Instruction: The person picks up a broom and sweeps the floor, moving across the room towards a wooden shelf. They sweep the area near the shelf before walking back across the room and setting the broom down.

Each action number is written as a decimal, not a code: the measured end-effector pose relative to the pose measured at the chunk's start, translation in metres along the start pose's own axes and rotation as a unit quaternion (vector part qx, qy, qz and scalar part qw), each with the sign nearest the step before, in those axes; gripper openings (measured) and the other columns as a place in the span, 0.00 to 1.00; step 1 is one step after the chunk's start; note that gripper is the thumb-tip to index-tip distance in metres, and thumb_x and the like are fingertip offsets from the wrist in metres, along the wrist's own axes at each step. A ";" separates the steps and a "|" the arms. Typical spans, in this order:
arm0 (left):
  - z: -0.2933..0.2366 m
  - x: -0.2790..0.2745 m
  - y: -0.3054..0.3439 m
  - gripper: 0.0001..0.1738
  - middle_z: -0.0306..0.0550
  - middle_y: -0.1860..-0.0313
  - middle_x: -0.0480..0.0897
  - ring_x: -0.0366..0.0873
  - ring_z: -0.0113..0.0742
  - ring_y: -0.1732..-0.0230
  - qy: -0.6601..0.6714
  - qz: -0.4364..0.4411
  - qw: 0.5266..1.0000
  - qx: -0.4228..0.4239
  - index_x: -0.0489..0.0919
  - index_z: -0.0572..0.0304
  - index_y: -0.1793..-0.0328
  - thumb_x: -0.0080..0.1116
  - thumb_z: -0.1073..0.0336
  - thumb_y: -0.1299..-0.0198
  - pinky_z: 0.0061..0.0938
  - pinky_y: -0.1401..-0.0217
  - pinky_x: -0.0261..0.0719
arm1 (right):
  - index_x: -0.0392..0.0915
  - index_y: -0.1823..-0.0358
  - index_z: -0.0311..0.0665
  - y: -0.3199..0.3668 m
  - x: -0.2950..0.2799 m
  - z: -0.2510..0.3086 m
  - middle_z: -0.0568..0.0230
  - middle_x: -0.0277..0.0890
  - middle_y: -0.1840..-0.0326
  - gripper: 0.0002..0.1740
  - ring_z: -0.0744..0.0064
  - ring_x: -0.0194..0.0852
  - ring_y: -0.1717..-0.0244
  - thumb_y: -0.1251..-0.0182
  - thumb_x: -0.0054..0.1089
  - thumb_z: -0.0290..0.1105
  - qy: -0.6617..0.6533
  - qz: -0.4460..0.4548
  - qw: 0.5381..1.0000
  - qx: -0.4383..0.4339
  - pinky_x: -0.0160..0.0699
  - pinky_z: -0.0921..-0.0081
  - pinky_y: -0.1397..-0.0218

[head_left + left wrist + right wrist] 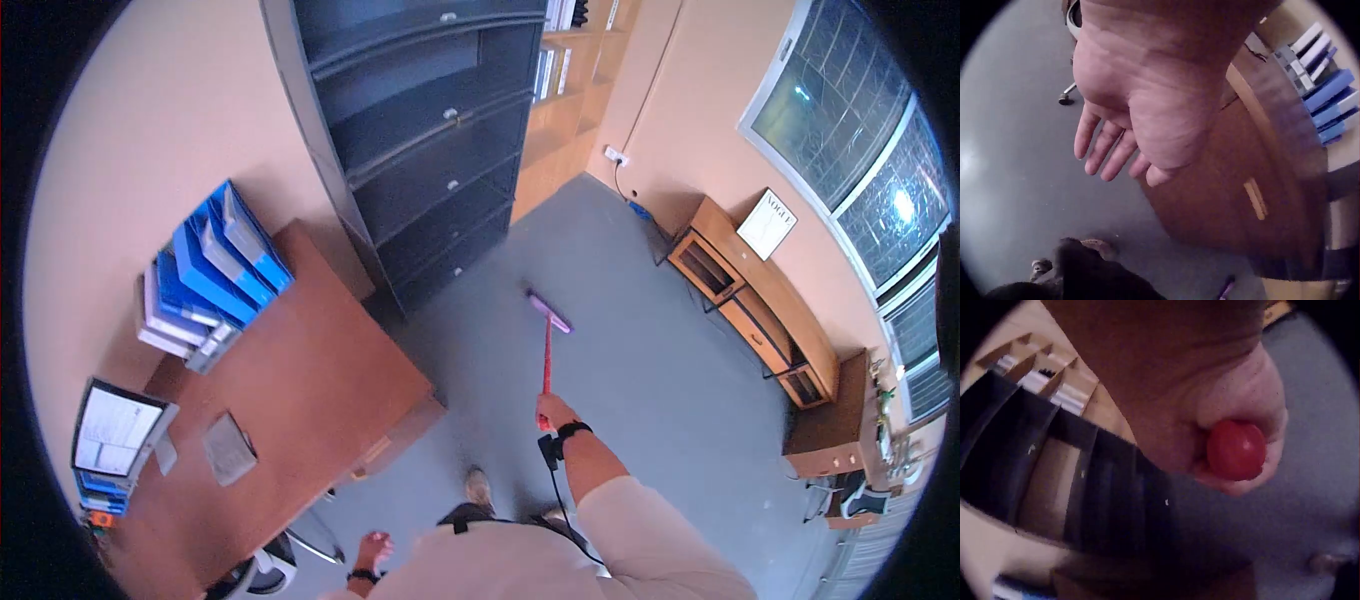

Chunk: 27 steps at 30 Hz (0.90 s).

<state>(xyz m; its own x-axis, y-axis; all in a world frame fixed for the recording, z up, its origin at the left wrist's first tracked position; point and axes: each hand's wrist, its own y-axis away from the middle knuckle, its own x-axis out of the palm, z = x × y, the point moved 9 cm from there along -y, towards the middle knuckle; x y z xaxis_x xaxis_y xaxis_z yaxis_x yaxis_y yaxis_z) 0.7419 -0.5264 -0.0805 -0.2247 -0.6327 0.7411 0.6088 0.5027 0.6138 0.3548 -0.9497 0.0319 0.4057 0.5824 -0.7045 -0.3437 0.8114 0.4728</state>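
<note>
In the head view my right hand [555,411] grips the red handle of a broom [547,357]. Its narrow purple head [550,311] is down at the grey floor ahead of me. The right wrist view shows the handle's rounded red end [1237,450] poking out of the curled fingers of that hand [1266,387]. My left hand [374,550] hangs by my side near the brown desk [330,370], holding nothing. Its fingers point down, loosely bent, in the left wrist view [1147,112].
Blue binders [215,265], a monitor [118,428] and a grey flat item [230,448] sit on the desk. A dark shelf cabinet [430,120] stands ahead. Along the right wall is a low wooden cabinet [755,310] with a framed print [768,224]. A white chair [268,575] is beside the desk.
</note>
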 end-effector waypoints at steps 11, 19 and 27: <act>0.012 0.013 0.031 0.16 0.52 0.63 0.80 0.79 0.39 0.65 -0.702 -0.378 0.571 0.196 0.75 0.60 0.56 0.51 0.60 0.48 0.30 0.63 0.78 | 0.75 0.56 0.38 0.105 0.092 -0.056 0.51 0.74 0.55 0.19 0.54 0.73 0.54 0.43 0.39 0.37 0.130 0.140 0.972 0.136 0.70 0.61 0.50; 0.011 0.044 -0.035 0.14 0.45 0.74 0.77 0.75 0.36 0.72 -0.430 -0.225 0.869 0.095 0.74 0.58 0.59 0.51 0.59 0.49 0.29 0.74 0.73 | 0.73 0.52 0.40 0.339 0.101 -0.167 0.52 0.72 0.50 0.24 0.53 0.68 0.47 0.41 0.39 0.48 0.001 0.089 0.946 0.312 0.67 0.60 0.46; 0.087 0.103 -0.069 0.08 0.43 0.76 0.77 0.74 0.28 0.77 -0.719 -0.275 0.629 0.112 0.75 0.61 0.65 0.51 0.66 0.46 0.19 0.78 0.70 | 0.74 0.53 0.41 0.638 0.297 -0.289 0.50 0.74 0.55 0.28 0.52 0.69 0.49 0.43 0.41 0.55 -0.142 0.060 0.905 0.397 0.68 0.62 0.48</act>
<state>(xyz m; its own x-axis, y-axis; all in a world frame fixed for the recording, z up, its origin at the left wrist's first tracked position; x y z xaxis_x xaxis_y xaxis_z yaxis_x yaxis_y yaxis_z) 0.6100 -0.5749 -0.0229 -0.9078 0.3577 -0.2191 0.0512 0.6129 0.7885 0.0115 -0.2732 -0.0285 0.6458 0.5664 -0.5120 0.2716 0.4563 0.8474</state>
